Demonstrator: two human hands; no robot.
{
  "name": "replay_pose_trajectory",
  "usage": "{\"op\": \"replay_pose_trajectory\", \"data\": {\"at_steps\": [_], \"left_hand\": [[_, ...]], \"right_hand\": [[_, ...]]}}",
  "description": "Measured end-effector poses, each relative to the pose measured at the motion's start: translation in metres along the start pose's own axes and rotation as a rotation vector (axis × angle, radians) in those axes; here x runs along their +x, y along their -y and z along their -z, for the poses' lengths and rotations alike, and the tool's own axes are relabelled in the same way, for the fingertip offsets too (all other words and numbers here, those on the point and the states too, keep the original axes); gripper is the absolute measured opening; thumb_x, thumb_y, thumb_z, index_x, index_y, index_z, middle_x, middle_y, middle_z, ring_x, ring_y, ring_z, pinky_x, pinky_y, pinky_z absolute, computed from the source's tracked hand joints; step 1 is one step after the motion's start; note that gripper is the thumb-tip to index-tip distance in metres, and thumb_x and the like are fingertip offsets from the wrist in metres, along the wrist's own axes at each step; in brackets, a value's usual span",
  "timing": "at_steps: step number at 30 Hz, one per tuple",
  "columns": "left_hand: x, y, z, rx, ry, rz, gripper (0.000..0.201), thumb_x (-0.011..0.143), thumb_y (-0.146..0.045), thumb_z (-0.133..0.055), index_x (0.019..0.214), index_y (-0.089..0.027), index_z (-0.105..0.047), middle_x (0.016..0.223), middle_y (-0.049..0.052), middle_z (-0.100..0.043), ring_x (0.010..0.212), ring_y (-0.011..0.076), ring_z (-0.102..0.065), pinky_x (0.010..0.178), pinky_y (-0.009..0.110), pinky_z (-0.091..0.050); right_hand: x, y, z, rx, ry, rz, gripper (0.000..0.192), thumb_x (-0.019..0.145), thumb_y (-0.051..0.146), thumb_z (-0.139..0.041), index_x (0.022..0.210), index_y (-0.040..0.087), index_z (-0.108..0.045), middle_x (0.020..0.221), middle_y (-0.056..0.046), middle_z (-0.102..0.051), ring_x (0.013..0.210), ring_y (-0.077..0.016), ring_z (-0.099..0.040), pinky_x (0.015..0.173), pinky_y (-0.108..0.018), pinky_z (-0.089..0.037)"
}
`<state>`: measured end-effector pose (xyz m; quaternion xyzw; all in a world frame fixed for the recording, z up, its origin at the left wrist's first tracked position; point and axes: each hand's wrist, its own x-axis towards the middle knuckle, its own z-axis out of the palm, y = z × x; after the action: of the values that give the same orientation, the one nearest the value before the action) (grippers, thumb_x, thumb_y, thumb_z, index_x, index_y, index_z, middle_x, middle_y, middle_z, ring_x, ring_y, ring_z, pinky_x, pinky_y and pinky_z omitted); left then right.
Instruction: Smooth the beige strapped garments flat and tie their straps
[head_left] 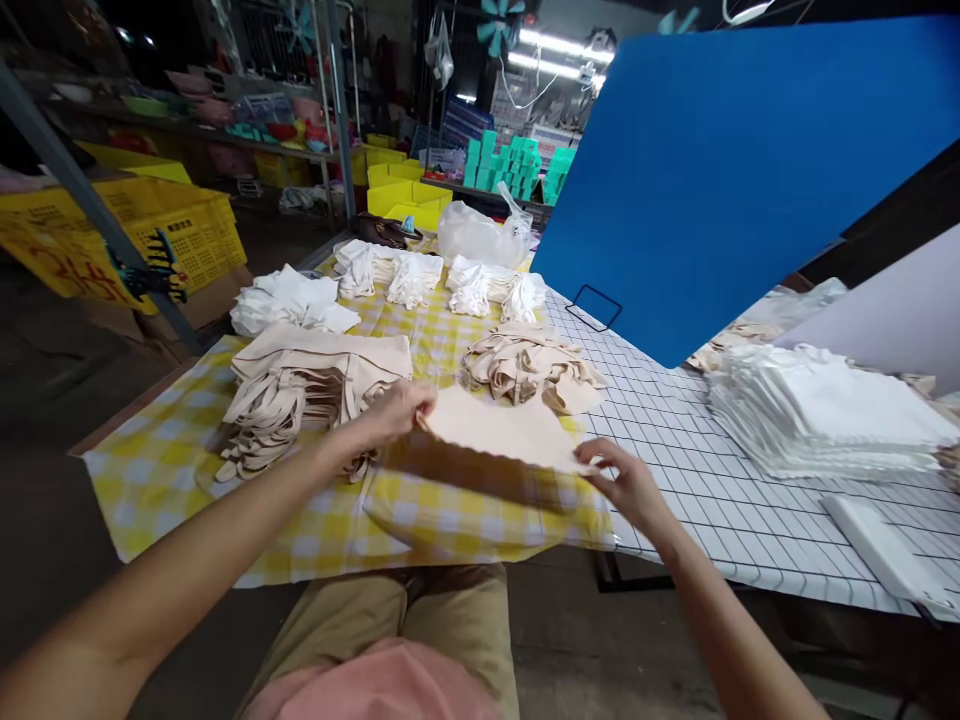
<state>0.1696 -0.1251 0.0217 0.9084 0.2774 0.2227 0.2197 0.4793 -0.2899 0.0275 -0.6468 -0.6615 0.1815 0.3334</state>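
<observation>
A flat beige fabric piece (499,425) is stretched between my hands, just above the yellow checked tablecloth (450,515). My left hand (409,408) pinches its left end, and my right hand (611,470) grips the right corner between thumb and fingers. Left of it lies a neat stack of beige garments (322,355), their strap-like loops hanging toward me. Behind the held piece sits a loose, crumpled heap of beige garments (525,360). Whether the held piece has straps, I cannot tell.
White garments lie in a heap (292,300) and in folded bundles (390,268) farther back, near a plastic bag (480,235). A large blue board (735,170) rises at the right. Beyond it, a white cloth stack (832,400) rests on the grid-patterned cloth (675,480).
</observation>
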Motion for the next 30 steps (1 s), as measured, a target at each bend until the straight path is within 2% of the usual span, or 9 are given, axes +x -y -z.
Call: {"op": "replay_pose_trajectory", "data": {"at_steps": [3, 6, 9, 14, 18, 22, 25, 27, 30], "left_hand": [[-0.044, 0.001, -0.028, 0.114, 0.142, -0.051, 0.022, 0.064, 0.002, -0.038, 0.062, -0.017, -0.050, 0.069, 0.001, -0.049, 0.070, 0.0156, -0.047, 0.066, 0.026, -0.036], [-0.067, 0.001, -0.040, 0.071, 0.200, -0.047, 0.027, 0.064, 0.000, -0.042, 0.077, -0.019, -0.058, 0.080, 0.003, -0.053, 0.076, 0.0179, -0.050, 0.068, 0.026, -0.038], [-0.073, 0.004, -0.037, -0.003, 0.250, -0.038, 0.030, 0.069, -0.006, -0.045, 0.087, -0.022, -0.063, 0.089, 0.006, -0.056, 0.081, 0.0195, -0.052, 0.073, 0.026, -0.040], [-0.075, 0.009, -0.035, -0.064, 0.276, 0.006, 0.028, 0.073, -0.011, -0.043, 0.080, -0.024, -0.066, 0.094, 0.007, -0.059, 0.091, 0.0223, -0.053, 0.082, 0.029, -0.040], [-0.081, 0.009, -0.039, -0.083, 0.240, 0.038, 0.029, 0.071, -0.011, -0.043, 0.082, -0.024, -0.068, 0.097, 0.007, -0.062, 0.096, 0.0229, -0.054, 0.087, 0.031, -0.040], [-0.078, 0.004, -0.033, -0.224, 0.116, 0.091, 0.033, 0.069, -0.008, -0.042, 0.082, -0.022, -0.070, 0.102, 0.007, -0.066, 0.099, 0.0222, -0.057, 0.089, 0.034, -0.042], [-0.064, -0.003, -0.014, -0.438, -0.014, 0.174, 0.025, 0.071, -0.014, -0.047, 0.081, -0.019, -0.070, 0.095, 0.006, -0.068, 0.093, 0.0206, -0.060, 0.086, 0.034, -0.045], [-0.050, -0.010, 0.006, -0.561, -0.092, 0.221, 0.020, 0.075, -0.026, -0.052, 0.078, -0.015, -0.068, 0.082, 0.005, -0.068, 0.081, 0.0191, -0.061, 0.076, 0.032, -0.048], [-0.029, -0.018, 0.037, -0.700, -0.251, 0.247, 0.031, 0.076, -0.043, -0.056, 0.073, -0.013, -0.063, 0.068, 0.001, -0.062, 0.066, 0.0144, -0.056, 0.062, 0.025, -0.045]], "right_hand": [[-0.036, -0.017, -0.033, -0.068, 0.171, 0.027, 0.007, 0.075, 0.019, -0.049, 0.075, 0.020, -0.056, 0.094, -0.007, -0.063, 0.093, -0.0215, -0.059, 0.076, -0.035, -0.047], [-0.061, -0.019, -0.046, -0.149, 0.188, 0.022, 0.018, 0.076, 0.013, -0.042, 0.080, 0.021, -0.058, 0.104, -0.008, -0.061, 0.101, -0.0221, -0.057, 0.077, -0.035, -0.047], [-0.069, -0.017, -0.047, -0.224, 0.145, 0.045, 0.028, 0.075, 0.011, -0.042, 0.089, 0.022, -0.062, 0.105, -0.008, -0.061, 0.098, -0.0220, -0.059, 0.076, -0.034, -0.049], [-0.073, -0.027, -0.051, -0.266, 0.078, 0.107, 0.034, 0.077, 0.011, -0.044, 0.095, 0.027, -0.067, 0.102, -0.008, -0.062, 0.094, -0.0227, -0.061, 0.074, -0.036, -0.050], [-0.079, -0.036, -0.056, -0.213, 0.010, 0.134, 0.028, 0.084, 0.020, -0.044, 0.093, 0.029, -0.070, 0.102, -0.008, -0.063, 0.097, -0.0231, -0.060, 0.077, -0.038, -0.050], [-0.073, -0.024, -0.045, -0.088, -0.057, 0.066, 0.023, 0.085, 0.028, -0.048, 0.090, 0.027, -0.070, 0.103, -0.009, -0.062, 0.092, -0.0228, -0.061, 0.074, -0.036, -0.051], [-0.054, 0.001, -0.024, 0.014, -0.194, 0.012, 0.020, 0.083, 0.035, -0.052, 0.083, 0.025, -0.069, 0.099, -0.009, -0.062, 0.092, -0.0241, -0.059, 0.076, -0.037, -0.049], [-0.036, 0.022, -0.008, 0.077, -0.302, 0.004, 0.019, 0.081, 0.038, -0.056, 0.078, 0.023, -0.068, 0.095, -0.008, -0.062, 0.094, -0.0245, -0.057, 0.078, -0.037, -0.047], [-0.004, 0.054, 0.012, 0.184, -0.424, -0.019, 0.021, 0.078, 0.042, -0.059, 0.073, 0.022, -0.065, 0.086, -0.005, -0.061, 0.085, -0.0213, -0.055, 0.071, -0.032, -0.046]]}}
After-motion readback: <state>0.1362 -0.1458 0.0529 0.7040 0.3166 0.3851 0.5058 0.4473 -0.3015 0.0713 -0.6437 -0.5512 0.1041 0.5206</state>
